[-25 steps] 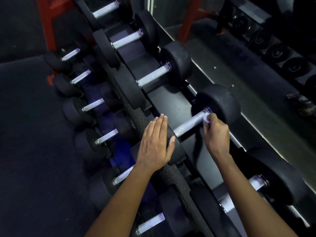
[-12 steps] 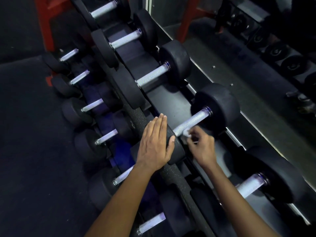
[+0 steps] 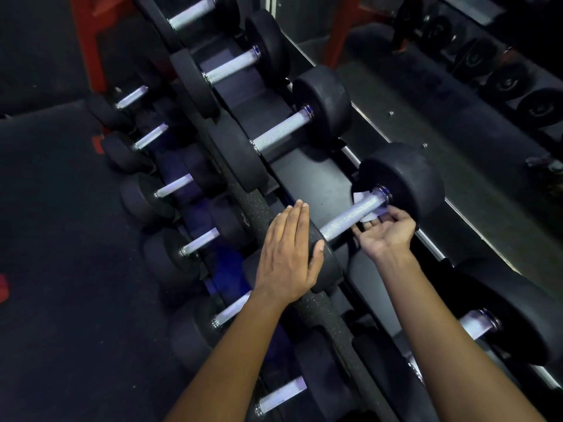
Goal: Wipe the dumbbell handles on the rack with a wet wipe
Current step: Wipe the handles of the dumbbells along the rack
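A black dumbbell with a knurled silver handle (image 3: 350,215) lies across the upper tier of the rack (image 3: 316,181). A white wet wipe (image 3: 370,215) is wrapped under the handle's far end, next to the big round head (image 3: 405,178). My right hand (image 3: 385,233) cups the handle from below, palm up, holding the wipe against the metal. My left hand (image 3: 288,254) lies flat, fingers together, on the near head (image 3: 323,263) of the same dumbbell. It holds nothing.
More dumbbells line the upper tier, such as the one behind (image 3: 283,132) and one at lower right (image 3: 478,324). Smaller dumbbells (image 3: 176,185) fill the lower tier on the left. Dark rubber floor (image 3: 54,269) lies to the left; a mirror (image 3: 457,102) runs along the right.
My right hand slid the wipe from the handle's far end down to its near end, then back up to the far end, now gripping from underneath. My left hand stayed on the near head.
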{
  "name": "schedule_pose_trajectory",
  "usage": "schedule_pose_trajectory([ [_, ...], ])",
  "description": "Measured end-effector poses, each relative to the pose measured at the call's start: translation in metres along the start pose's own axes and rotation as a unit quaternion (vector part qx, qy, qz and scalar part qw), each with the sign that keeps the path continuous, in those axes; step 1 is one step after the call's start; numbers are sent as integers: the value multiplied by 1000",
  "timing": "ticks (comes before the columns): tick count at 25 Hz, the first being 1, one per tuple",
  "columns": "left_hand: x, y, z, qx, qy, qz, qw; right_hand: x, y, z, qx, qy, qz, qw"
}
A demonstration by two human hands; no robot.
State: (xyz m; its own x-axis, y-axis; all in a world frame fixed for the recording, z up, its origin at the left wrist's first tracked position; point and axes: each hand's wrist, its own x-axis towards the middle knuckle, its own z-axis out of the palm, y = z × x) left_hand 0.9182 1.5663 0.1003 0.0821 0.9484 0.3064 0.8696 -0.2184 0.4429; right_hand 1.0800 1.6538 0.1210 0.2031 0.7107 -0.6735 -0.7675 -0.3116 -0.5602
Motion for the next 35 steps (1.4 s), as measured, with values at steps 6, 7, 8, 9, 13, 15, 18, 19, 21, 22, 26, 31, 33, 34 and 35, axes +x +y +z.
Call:
schedule_pose_trajectory([
  [6, 1, -1, 0, 2, 0, 2, 1000, -1, 15, -3, -43, -55, 46, 996],
  [7, 0, -1, 0, 2, 0, 2, 1000, -3, 20, -5, -55, -56, 51, 996],
  [8, 0, -1, 0, 2, 0, 2, 1000, -4, 23, -7, -64, -57, 53, 995],
  [9, 0, -2, 0, 2, 0, 2, 1000, -5, 27, -8, -72, -59, 54, 994],
  [13, 0, -2, 0, 6, -5, 1, 1000, -13, 37, -11, -137, -64, 49, 987],
  [15, 0, -1, 0, 8, -8, 0, 1000, -19, 40, -13, -172, -62, 38, 982],
  [18, 0, -2, 0, 8, -14, 0, 1000, -21, 47, -15, -221, -63, 20, 973],
  [19, 1, -2, -1, 7, -17, 1, 1000, -23, 48, -14, -243, -57, 8, 968],
  [21, 0, -1, 0, 4, -20, 2, 1000, -24, 52, -16, -300, -47, -38, 952],
  [22, 0, -1, -1, 2, -21, 3, 1000, -26, 53, -18, -321, -49, -61, 944],
  [26, 0, -3, 0, 4, -34, 3, 999, -28, 54, -26, -349, -22, -107, 931],
  [31, -2, -2, -2, 7, -50, -1, 999, -25, 54, -32, -449, 90, -185, 870],
  [33, -2, -2, -4, 20, -55, 0, 998, -31, 54, -30, -489, 110, -220, 837],
  [34, -2, -1, -5, 24, -58, 0, 998, -35, 54, -28, -500, 112, -236, 826],
  [35, -2, -1, -8, 25, -69, 1, 997, -37, 54, -26, -500, 103, -245, 824],
])
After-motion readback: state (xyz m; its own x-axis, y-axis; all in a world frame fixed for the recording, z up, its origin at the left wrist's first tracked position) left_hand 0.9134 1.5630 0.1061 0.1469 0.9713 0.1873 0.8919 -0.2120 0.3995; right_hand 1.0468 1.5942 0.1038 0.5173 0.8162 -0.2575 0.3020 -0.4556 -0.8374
